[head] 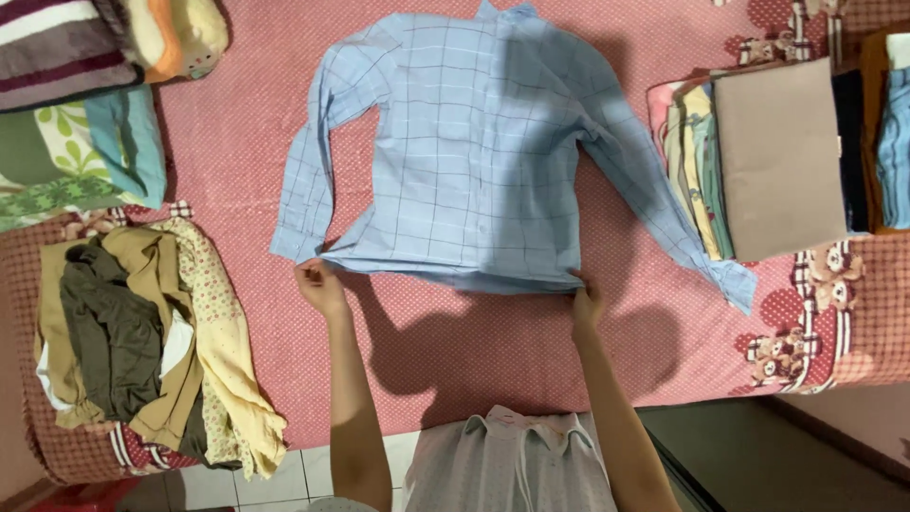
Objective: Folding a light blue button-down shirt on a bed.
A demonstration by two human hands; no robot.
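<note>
Around us the red dotted bedspread (237, 142) carries a good deal: a loose heap of unfolded clothes (142, 341) in tan, dark green and pale yellow lies on our left, striped and leaf-patterned pillows (66, 104) sit beyond it in the far left corner, and a neat stack of folded clothes (758, 161) stands on our right. The shirt's right-hand sleeve runs down just beside that stack, its cuff reaching toward the bear-printed border, while nothing lies between our arms and the hem. The light blue checked shirt (464, 161) is spread flat in the middle of the bed, collar away from us, sleeves angled outward. Our left hand (320, 287) pinches the hem at its left corner, near the left cuff, and our right hand (585, 305) pinches the hem at its right corner, fingers closed on the cloth at both ends.
</note>
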